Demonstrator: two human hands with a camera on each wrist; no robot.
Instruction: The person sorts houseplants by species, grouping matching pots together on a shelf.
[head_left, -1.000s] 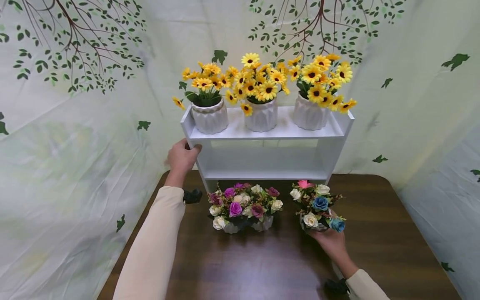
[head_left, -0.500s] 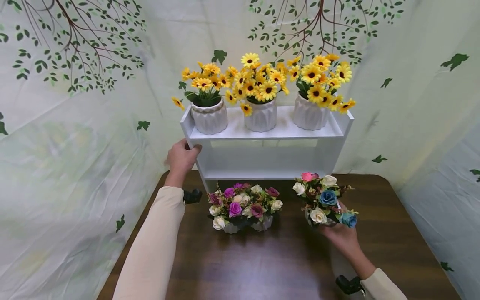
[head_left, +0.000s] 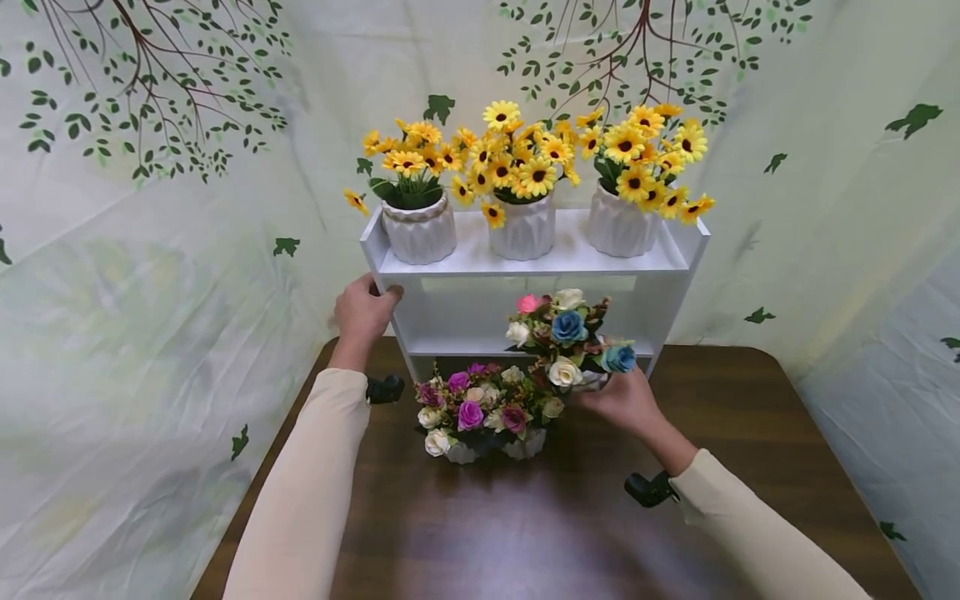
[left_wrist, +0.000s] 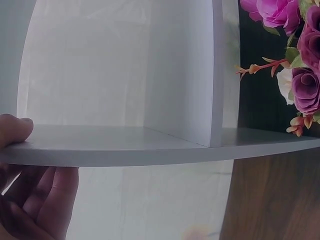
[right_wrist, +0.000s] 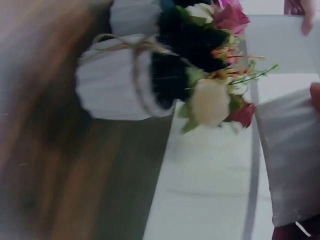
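My left hand [head_left: 363, 317] grips the left side panel of a white two-tier shelf [head_left: 532, 268]. In the left wrist view, its thumb lies on one face of the panel [left_wrist: 125, 158] and its fingers on the other. My right hand [head_left: 626, 404] holds a potted bouquet of artificial roses [head_left: 567, 326], blue, cream and pink, in front of the lower tier. The right wrist view shows the held white pot [right_wrist: 295, 155]. Below it on the table, two white pots with purple and cream roses [head_left: 470, 415] stand side by side; one pot [right_wrist: 117, 80] has twine round its rim.
Three white pots of yellow sunflowers [head_left: 522, 229] stand in a row along the top tier. The shelf stands at the back of a dark wooden table [head_left: 480, 525]. Behind it hangs a pale cloth backdrop [head_left: 247, 283] printed with branches and leaves.
The right hand shifted slightly right with the potted roses, then moved left and up, bringing them before the lower tier. The left hand has stayed on the side panel.
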